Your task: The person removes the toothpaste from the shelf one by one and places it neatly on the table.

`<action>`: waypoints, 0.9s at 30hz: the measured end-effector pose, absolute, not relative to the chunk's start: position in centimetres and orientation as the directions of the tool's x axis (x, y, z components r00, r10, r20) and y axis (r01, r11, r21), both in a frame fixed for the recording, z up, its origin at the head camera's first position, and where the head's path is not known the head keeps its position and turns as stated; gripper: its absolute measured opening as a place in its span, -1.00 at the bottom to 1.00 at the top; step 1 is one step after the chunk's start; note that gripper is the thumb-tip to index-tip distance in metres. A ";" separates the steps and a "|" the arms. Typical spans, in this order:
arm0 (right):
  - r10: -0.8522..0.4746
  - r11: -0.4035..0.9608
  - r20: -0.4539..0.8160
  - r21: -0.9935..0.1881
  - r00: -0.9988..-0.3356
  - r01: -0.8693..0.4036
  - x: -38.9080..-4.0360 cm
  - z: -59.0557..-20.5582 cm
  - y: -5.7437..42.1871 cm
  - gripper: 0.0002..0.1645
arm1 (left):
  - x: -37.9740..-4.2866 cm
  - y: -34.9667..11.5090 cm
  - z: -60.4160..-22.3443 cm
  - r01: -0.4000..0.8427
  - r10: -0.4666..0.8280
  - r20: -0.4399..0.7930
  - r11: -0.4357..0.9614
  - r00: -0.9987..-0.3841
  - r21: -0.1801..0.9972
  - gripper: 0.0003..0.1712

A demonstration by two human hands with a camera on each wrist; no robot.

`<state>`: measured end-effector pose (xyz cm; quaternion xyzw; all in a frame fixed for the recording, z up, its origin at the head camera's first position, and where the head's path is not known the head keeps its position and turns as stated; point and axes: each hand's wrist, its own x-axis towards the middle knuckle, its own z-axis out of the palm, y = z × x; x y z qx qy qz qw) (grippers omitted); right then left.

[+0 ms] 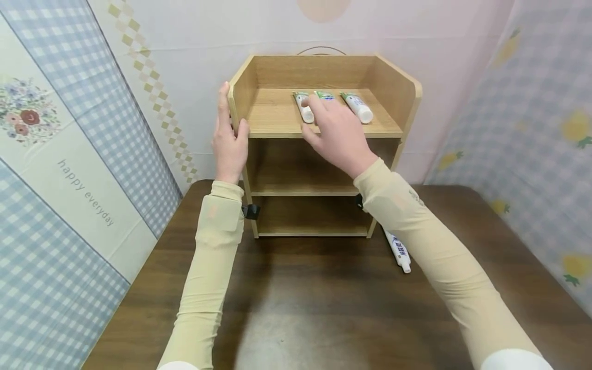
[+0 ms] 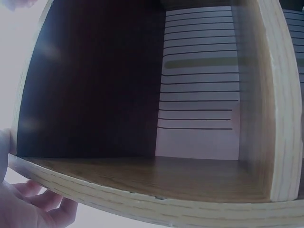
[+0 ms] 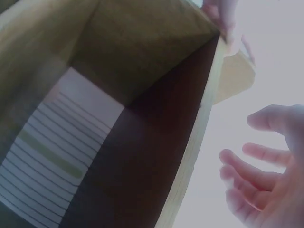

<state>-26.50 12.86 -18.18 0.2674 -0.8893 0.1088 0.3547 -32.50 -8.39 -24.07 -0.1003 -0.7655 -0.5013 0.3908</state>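
A light wooden shelf unit point(image 1: 324, 133) stands on the table. On its top board lie a left toothpaste tube point(image 1: 305, 114), a middle toothpaste tube point(image 1: 325, 95) and a right toothpaste tube point(image 1: 359, 108), white and green. My left hand point(image 1: 230, 144) grips the unit's left side panel, thumb at the front edge and fingers along the outside. My right hand point(image 1: 339, 131) hovers over the top board's front, partly covering the middle tube. In the right wrist view the right hand point(image 3: 266, 175) has loosely bent fingers, thumb apart, nothing between them.
Another toothpaste tube point(image 1: 399, 252) lies on the dark brown table point(image 1: 296, 308), right of the unit and partly behind the right sleeve. Two lower boards form compartments beneath the top. A pale curtain point(image 1: 194, 31) hangs behind, with checked cloth point(image 1: 60, 288) at the left.
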 end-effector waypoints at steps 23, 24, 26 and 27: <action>-0.392 0.919 0.402 0.200 -0.827 -0.339 -33.4 -15.7 11.2 -0.62 | -33.4 -7.8 -24.4 0.559 -0.257 0.704 0.455 -0.663 0.693 -0.20; -0.386 0.922 0.394 0.205 -0.834 -0.330 -33.7 -15.5 11.1 -0.61 | -33.5 -7.8 -24.4 0.560 -0.257 0.705 0.456 -0.661 0.692 -0.20; -0.365 0.929 0.383 0.202 -0.848 -0.309 -34.2 -15.3 10.9 -0.56 | -33.6 -7.6 -24.2 0.558 -0.257 0.706 0.461 -0.660 0.690 -0.20; -0.356 0.932 0.376 0.202 -0.855 -0.300 -34.5 -15.2 10.8 -0.54 | -33.6 -7.5 -24.2 0.557 -0.257 0.706 0.462 -0.660 0.690 -0.20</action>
